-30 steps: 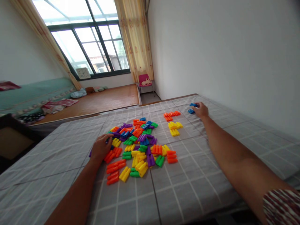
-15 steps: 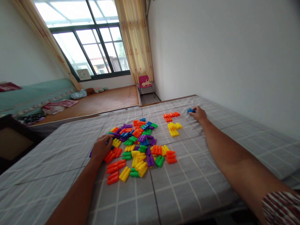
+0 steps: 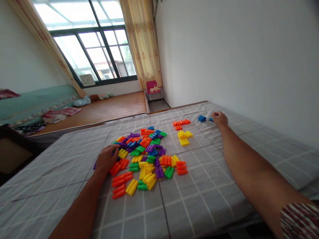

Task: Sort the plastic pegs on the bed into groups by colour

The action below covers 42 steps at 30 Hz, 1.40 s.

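Orange, yellow, green, blue and purple plastic pieces lie in a loose pile [image 3: 147, 149] on the checked cloth. My left hand [image 3: 107, 159] rests at the pile's left edge, its fingers curled over a dark blue piece. To the right of the pile lie an orange group [image 3: 181, 124] and a yellow group [image 3: 184, 138]. Beyond them sits a small blue group [image 3: 201, 118]. My right hand [image 3: 220, 119] is at the far right, fingers curled together, beside a single blue piece [image 3: 211, 119] on the cloth; whether it touches that piece is unclear.
The grey checked cloth [image 3: 199, 199] covers the table, which runs along a white wall on the right. Behind it are a low wooden platform [image 3: 119, 103] with clothes on it, a pink chair [image 3: 152, 87] and a window.
My right hand has moved right, off the blue group, which now lies uncovered with a separate blue piece beside it. My left hand has barely moved.
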Tool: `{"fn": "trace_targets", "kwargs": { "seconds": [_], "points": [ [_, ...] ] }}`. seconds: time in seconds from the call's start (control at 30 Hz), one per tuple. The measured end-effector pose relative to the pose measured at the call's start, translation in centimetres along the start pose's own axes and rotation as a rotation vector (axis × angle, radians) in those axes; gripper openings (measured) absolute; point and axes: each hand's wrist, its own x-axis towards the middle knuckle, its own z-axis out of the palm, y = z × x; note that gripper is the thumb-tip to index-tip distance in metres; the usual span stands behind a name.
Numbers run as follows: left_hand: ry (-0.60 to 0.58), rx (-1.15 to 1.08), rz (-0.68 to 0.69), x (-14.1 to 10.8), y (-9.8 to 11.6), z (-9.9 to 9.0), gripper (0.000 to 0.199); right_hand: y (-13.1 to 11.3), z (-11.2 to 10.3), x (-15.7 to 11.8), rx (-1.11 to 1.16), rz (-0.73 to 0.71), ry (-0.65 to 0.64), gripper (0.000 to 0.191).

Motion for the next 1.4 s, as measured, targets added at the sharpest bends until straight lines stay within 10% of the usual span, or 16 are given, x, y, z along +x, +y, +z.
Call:
{"fn": "trace_targets", "kwargs": {
  "seconds": [0.2,0.53,0.8,1.0,1.4],
  "points": [
    [-0.014,-0.017,-0.012,0.0,0.3,-0.2,0.037,-0.4,1.2,-0.4,0.065,-0.166,-0.231,0.049],
    [-0.008,-0.014,0.005,0.0,0.2,-0.1,0.038,-2.8,1.6,-1.7,-0.089,-0.269,-0.245,0.042],
    [-0.017,-0.019,0.019,0.0,-0.3,0.1,0.038,-0.2,0.0,1.0,-0.089,-0.032,0.023,0.036],
    [-0.006,-0.011,0.010,0.0,-0.3,0.2,0.036,3.3,0.3,1.2,-0.189,-0.017,-0.166,0.042],
    [-0.037,-0.007,0.012,0.0,-0.3,0.0,0.039,0.8,1.7,0.7,-0.163,-0.066,-0.214,0.041]
  ]
}}
